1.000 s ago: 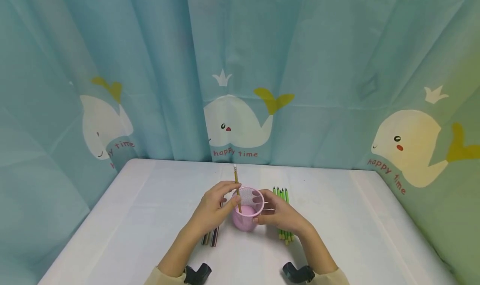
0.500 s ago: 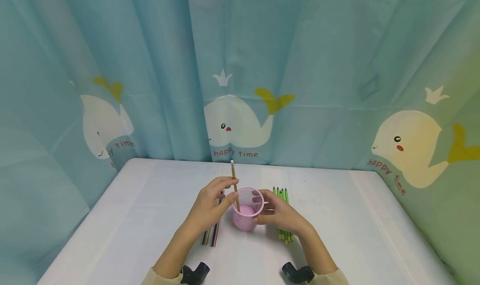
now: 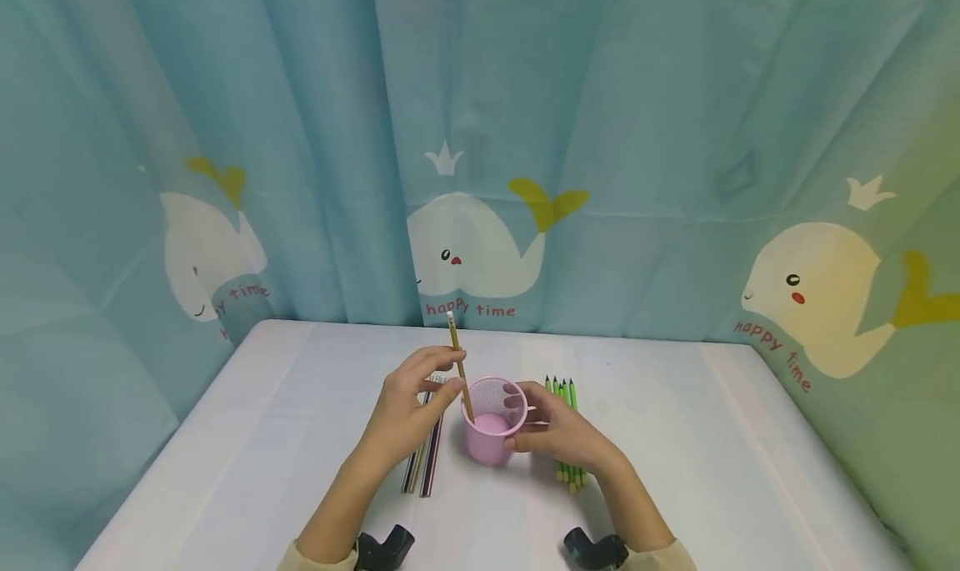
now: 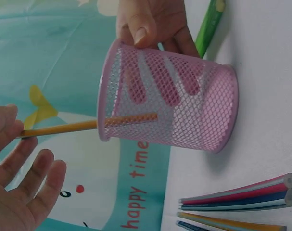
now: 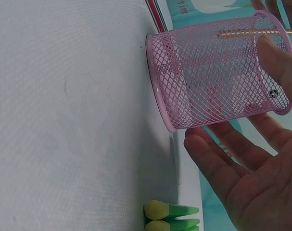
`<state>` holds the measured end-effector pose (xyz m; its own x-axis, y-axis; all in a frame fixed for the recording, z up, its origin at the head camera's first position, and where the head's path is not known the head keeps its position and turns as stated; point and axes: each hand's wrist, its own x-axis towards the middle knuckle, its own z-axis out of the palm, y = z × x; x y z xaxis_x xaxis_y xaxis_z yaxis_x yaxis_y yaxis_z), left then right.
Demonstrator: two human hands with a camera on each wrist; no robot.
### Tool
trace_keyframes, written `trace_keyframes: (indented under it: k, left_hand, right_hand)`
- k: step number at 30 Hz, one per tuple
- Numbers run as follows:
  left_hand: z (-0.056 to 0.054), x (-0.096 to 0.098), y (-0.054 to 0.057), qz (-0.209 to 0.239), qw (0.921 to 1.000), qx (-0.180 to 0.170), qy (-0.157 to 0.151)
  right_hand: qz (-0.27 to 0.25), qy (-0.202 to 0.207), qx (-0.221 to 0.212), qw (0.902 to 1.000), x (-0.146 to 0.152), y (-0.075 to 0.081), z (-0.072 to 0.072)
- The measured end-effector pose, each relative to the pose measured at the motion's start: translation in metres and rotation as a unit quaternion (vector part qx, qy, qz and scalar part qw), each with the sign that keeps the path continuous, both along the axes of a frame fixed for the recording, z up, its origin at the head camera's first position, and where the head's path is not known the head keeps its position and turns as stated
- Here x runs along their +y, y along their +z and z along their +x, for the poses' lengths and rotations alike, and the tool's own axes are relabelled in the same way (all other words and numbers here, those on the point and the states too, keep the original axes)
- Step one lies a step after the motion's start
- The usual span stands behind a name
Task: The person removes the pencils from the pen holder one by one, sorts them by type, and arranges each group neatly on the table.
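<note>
A yellow pencil with a pale eraser end up is pinched between the thumb and fingers of my left hand. It leans left over the rim of a pink mesh pen cup. Through the mesh in the left wrist view, the lower end of the pencil hangs partway down inside the cup, clear of the bottom. My right hand grips the cup from the right, thumb on the near side and fingers behind. The cup is upright; whether its base touches the table I cannot tell.
Several dark-striped pencils lie on the white table left of the cup, partly behind my left hand. Several green pencils lie to the right, partly under my right hand. A blue whale-print curtain hangs behind the table.
My left hand has moved left and slightly up, drawing the pencil higher in the cup and tilting it more to the left. The right hand and the cup have hardly moved.
</note>
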<state>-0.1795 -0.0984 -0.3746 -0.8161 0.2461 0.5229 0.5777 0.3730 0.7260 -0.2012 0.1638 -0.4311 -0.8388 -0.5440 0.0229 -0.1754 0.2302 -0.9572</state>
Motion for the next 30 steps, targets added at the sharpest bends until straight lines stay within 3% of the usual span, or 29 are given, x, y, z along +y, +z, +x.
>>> trace_keyframes:
  k: [12,22,30]
  left_hand:
    - [0.002,-0.008,0.008,0.048,0.998,0.033,0.023]
    - [0.006,-0.012,0.016,0.082,0.9955,0.032,0.036]
    - [0.005,-0.014,0.018,0.109,0.9911,0.061,0.044]
  right_hand:
    - [0.0,0.006,0.004,1.0,-0.001,-0.001,0.0]
    - [-0.005,0.006,0.002,1.0,-0.002,-0.001,0.0]
    - [-0.005,0.002,0.001,1.0,-0.003,-0.001,0.001]
